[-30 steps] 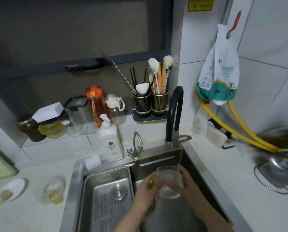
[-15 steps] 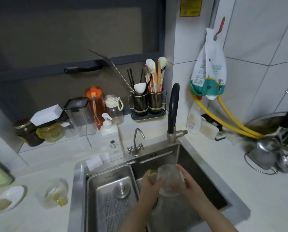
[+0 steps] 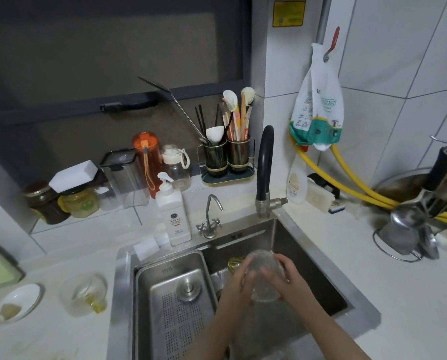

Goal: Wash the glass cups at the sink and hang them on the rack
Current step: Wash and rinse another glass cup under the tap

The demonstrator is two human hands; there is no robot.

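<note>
Both hands, left [image 3: 239, 278] and right [image 3: 286, 275], grasp cup [image 3: 265, 275] over sink [image 3: 321, 268], 6 o'clock of tap [image 3: 265, 162]; wet glass risks slipping

Rear ledge of the bench: two jars [image 3: 61, 202], an orange bottle [image 3: 147, 162], a white pump bottle [image 3: 172, 214] and a utensil holder [image 3: 227, 158]. Left edge: a white dish [image 3: 18, 301]. Wall at right: a hanging bag [image 3: 317, 105] above yellow hoses [image 3: 347, 185].
</note>
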